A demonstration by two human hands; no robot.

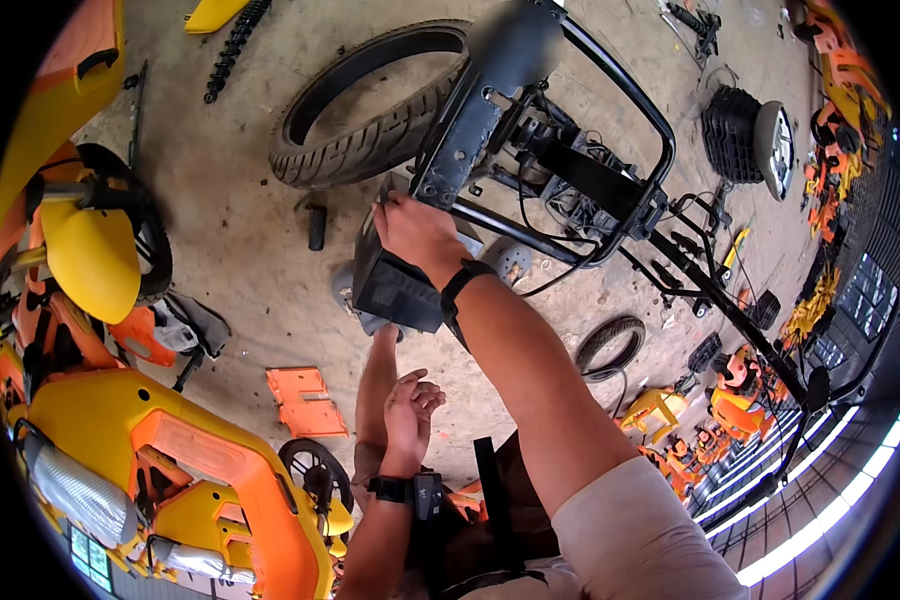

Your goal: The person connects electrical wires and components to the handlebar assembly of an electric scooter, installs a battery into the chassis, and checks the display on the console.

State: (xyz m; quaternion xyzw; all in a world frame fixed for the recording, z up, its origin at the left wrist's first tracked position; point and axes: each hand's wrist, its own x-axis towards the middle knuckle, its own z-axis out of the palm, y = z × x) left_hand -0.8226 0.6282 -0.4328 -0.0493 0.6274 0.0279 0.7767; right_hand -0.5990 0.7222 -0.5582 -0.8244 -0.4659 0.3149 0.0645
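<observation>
My right hand (417, 235) reaches forward and is closed over the top of a dark grey, box-shaped case (402, 292), probably at its upper edge. My fingertips are partly hidden there. The case stands tilted between my feet, against the end of a black metal vehicle frame (450, 165). Nearer to my body, my left hand (413, 412) hangs in the air with loosely bent, parted fingers and nothing in it. Several cables and a black strap (590, 175) show inside the frame.
A large tyre (360, 150) lies beyond the frame's end, with a small black cylinder (316, 228) near it. Yellow and orange scooter bodies (100, 420) crowd the left. An orange panel (307, 402), another tyre (610, 348) and a black basket (735, 135) are on the floor.
</observation>
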